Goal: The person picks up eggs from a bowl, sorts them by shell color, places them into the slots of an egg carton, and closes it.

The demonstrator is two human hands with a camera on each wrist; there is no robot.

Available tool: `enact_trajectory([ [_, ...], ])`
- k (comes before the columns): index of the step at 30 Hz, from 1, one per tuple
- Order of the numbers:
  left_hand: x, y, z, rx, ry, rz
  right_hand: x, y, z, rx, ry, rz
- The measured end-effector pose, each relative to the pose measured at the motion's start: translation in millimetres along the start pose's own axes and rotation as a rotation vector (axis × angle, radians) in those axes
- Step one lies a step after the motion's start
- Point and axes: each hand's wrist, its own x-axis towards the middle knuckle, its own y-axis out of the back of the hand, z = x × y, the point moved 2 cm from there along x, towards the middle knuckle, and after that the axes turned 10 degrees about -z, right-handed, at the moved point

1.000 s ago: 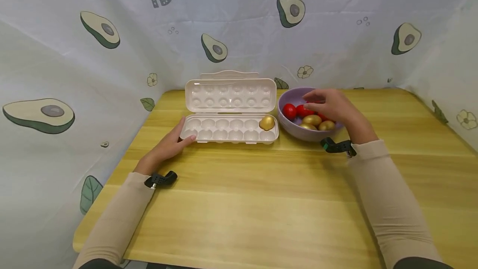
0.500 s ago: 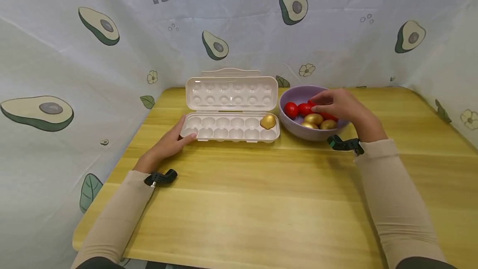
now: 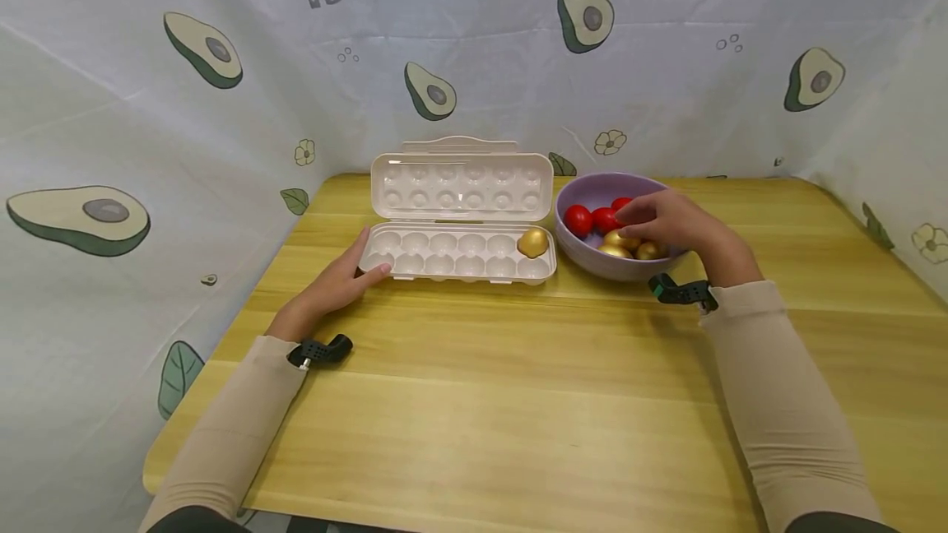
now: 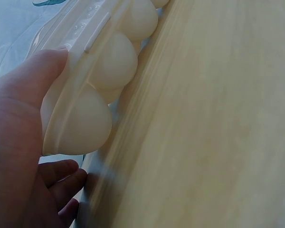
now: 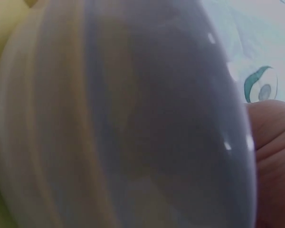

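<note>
My left hand point(image 3: 336, 278) grips the left end of a pale plastic egg box point(image 3: 459, 263). In the left wrist view its thumb point(image 4: 50, 66) presses on the box's rim, and the other fingers sit below that end. One gold egg point(image 3: 532, 243) rests in a right-hand cup of the back row. My right hand point(image 3: 677, 220) reaches into a lilac bowl point(image 3: 603, 263), bent fingertips right over the gold eggs point(image 3: 616, 250). Red eggs point(image 3: 578, 220) lie along the bowl's left and back. In the right wrist view the bowl's wall point(image 5: 175, 109) hides the fingers.
The egg box's lid point(image 3: 461, 187) stands raised behind its tray, close to the bowl's left side. Both rest toward the back of a wooden table point(image 3: 474, 401). An avocado-print cloth point(image 3: 504, 48) hangs behind the table and along its sides.
My right hand shifts right, then lowers into the bowl, from over the red eggs down to the gold ones. My left hand keeps its place on the egg box.
</note>
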Motion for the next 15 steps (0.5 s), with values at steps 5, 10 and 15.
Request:
enact_trajectory([
  [5, 8.0, -1.9, -17.3, 0.007, 0.006, 0.024, 2, -2, 2, 0.023, -0.028, -0.036],
  [10, 8.1, -2.2, -17.4, 0.008, 0.002, 0.025, 3, -5, 2, 0.035, -0.026, -0.064],
  [15, 7.0, -2.7, -16.8, 0.004, 0.007, 0.025, 4, -8, 2, -0.012, -0.026, -0.077],
])
